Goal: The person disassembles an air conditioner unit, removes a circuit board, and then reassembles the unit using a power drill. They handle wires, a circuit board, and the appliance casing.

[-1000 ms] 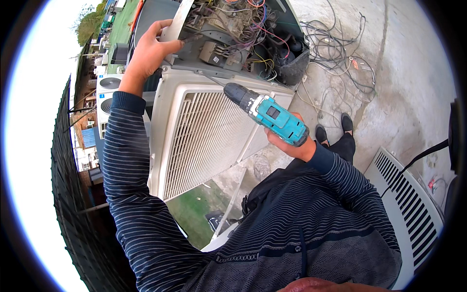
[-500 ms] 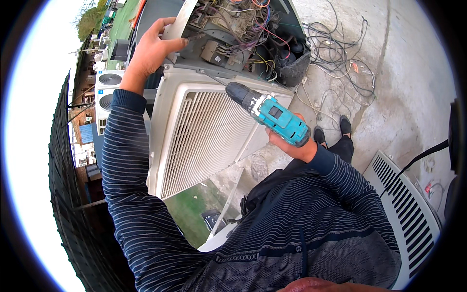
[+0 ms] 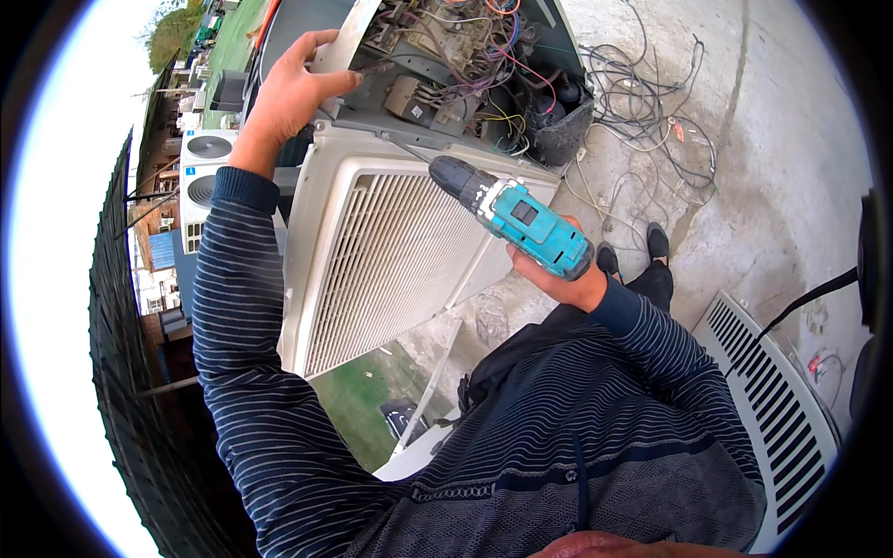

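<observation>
Only the view has shifted slightly: right hand [image 3: 575,292] wraps a teal drill [image 3: 532,223], left hand [image 3: 290,100] pinches the casing edge [image 3: 346,42].

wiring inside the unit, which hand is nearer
Left: the left hand is at the unit's edge, left of the wiring; the right hand, holding the drill, is farther, lower right.

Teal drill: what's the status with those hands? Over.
Right hand gripping teal drill; left hand at cabinet edge. Bit at upper edge of louvered panel, contact unclear. Exposed wires close by, nothing visibly blocking.
</observation>
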`<state>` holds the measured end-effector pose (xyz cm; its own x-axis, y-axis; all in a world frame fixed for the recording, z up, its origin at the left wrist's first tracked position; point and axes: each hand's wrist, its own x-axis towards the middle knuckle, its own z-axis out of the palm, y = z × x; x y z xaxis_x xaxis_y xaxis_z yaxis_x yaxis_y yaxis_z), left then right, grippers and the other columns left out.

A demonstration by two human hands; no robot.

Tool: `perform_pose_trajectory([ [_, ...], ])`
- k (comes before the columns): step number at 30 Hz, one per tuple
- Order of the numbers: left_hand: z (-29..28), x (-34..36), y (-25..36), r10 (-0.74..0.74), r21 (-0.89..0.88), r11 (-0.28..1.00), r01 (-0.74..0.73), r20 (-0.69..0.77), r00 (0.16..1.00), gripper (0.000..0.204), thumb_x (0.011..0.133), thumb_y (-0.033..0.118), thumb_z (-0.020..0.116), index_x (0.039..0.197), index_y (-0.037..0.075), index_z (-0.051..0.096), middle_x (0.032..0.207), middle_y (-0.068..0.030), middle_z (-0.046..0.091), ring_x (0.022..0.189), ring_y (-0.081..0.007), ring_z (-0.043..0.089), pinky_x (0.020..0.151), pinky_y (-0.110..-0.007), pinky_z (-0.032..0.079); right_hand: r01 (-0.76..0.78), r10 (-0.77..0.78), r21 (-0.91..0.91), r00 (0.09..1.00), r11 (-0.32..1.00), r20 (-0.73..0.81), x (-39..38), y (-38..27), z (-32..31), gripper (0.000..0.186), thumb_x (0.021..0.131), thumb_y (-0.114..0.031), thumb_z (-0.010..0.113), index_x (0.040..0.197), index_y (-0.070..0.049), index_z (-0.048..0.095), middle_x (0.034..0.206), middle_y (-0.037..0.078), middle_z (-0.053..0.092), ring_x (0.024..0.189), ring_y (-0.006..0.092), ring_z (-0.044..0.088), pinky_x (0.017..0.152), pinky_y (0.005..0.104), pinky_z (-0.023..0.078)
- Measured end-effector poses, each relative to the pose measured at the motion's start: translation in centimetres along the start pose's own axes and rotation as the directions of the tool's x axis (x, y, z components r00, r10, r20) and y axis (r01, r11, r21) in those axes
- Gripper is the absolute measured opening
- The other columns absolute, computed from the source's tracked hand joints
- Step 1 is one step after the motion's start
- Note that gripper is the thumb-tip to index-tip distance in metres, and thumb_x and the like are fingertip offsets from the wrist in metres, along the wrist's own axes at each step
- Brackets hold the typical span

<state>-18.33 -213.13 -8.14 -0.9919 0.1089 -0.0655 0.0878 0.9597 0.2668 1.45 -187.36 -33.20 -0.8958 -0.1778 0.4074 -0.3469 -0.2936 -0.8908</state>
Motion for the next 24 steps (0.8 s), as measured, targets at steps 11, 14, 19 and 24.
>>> perform_pose_trajectory([
  [11, 0.3, 0.3, -1.1, 0.054, 0.015, 0.998, -0.054, -0.04, 0.998, 0.067, 0.08, 0.027, 0.082, 0.141, 0.006, 0.062, 0.113, -0.013, 0.068, 0.099, -0.0216, 0.065, 0.09, -0.032, 0.052, -0.258, 0.255, 0.018, 0.963, 0.966, 0.088, 2.9, -6.4, -1.2, 0.015, 0.086, -0.008, 0.076, 0.098, -0.001, 0.073, 0.086, 0.009, 0.074, 0.075, 0.0191, 0.069, 0.075, 0.0339, 0.055],
  [14, 0.4, 0.1, -0.9, 0.019, 0.038, 0.999, -0.017, -0.044, 0.999, 0.067, 0.08, 0.028, 0.082, 0.14, 0.007, 0.063, 0.114, -0.0134, 0.067, 0.099, -0.0223, 0.065, 0.091, -0.032, 0.052, -0.339, 0.343, -0.06, 0.932, 0.939, 0.115, 3.7, -7.6, -1.5, 0.016, 0.085, -0.009, 0.078, 0.098, -0.001, 0.072, 0.086, 0.009, 0.074, 0.076, 0.0194, 0.069, 0.076, 0.0337, 0.055],
  [19, 0.2, -0.1, -0.4, 0.074, 0.08, 0.995, -0.067, -0.084, 0.994, 0.071, 0.077, 0.033, 0.081, 0.141, 0.008, 0.063, 0.116, -0.0153, 0.068, 0.098, -0.0244, 0.066, 0.091, -0.033, 0.052, -0.238, 0.261, -0.167, 0.956, 0.957, 0.134, 5.4, -8.8, -2.4, 0.019, 0.085, -0.01, 0.079, 0.1, -0.001, 0.071, 0.085, 0.009, 0.072, 0.074, 0.0183, 0.066, 0.075, 0.0338, 0.054],
  [24, 0.2, -0.4, 0.1, 0.042, 0.103, 0.994, -0.033, -0.09, 0.995, 0.073, 0.075, 0.035, 0.078, 0.141, 0.007, 0.063, 0.118, -0.0171, 0.07, 0.097, -0.0244, 0.068, 0.092, -0.032, 0.052, -0.245, 0.26, -0.133, 0.959, 0.961, 0.112, 4.2, -7.5, -2.2, 0.023, 0.084, -0.009, 0.08, 0.102, 0.0, 0.07, 0.089, 0.011, 0.072, 0.073, 0.0212, 0.066, 0.073, 0.0347, 0.054],
])
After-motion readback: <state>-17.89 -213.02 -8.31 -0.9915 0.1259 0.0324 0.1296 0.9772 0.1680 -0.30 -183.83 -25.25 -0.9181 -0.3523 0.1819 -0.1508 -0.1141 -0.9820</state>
